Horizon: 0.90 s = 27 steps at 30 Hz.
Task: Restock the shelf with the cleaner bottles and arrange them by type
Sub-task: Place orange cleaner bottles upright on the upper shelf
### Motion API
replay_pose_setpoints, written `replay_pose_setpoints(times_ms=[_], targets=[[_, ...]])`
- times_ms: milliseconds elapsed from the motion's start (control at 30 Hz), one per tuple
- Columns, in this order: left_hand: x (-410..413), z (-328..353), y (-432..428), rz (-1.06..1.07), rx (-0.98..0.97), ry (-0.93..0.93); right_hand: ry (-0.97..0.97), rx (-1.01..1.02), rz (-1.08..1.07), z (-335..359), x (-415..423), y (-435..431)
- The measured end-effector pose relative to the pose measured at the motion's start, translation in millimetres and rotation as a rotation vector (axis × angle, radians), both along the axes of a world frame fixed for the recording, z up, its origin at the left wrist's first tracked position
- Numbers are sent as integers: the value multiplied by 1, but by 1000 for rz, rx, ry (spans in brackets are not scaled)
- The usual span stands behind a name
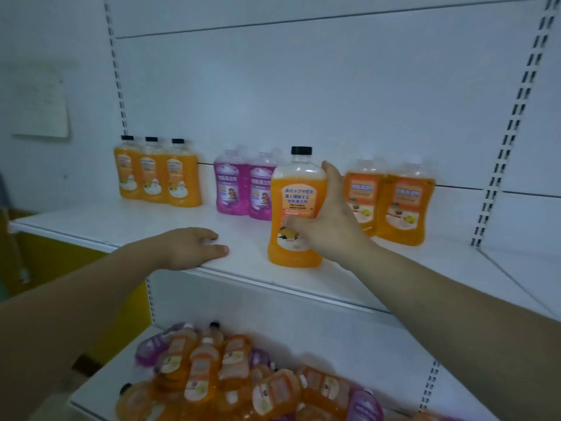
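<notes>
Orange bottle (294,202) upright on shelf (151,226), right hand (331,220) wrapped round its side; left hand (194,247) flat on shelf edge.

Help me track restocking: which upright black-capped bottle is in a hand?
The front bottle, gripped by the right hand; the other three stand untouched at back left.
</notes>
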State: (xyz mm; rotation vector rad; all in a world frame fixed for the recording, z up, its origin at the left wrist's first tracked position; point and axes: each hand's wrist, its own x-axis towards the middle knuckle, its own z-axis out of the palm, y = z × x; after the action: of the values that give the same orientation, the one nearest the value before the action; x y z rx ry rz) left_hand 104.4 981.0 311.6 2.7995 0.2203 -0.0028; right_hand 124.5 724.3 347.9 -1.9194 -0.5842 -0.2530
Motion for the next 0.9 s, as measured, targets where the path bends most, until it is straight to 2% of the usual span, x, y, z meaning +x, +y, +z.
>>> replay_pose_setpoints(times_ms=[367, 567, 800, 900], targets=[[-11, -11, 183, 52, 49, -62, -27, 6, -30, -10, 19, 186], [-5, -13, 247, 92, 99, -77, -44, -14, -33, -11, 44, 250], [0, -11, 304, 101, -31, -93, -32, -61, 46, -13, 89, 332], [0, -11, 319, 66, -8, -81, -67, -82, 80, -15, 102, 362]])
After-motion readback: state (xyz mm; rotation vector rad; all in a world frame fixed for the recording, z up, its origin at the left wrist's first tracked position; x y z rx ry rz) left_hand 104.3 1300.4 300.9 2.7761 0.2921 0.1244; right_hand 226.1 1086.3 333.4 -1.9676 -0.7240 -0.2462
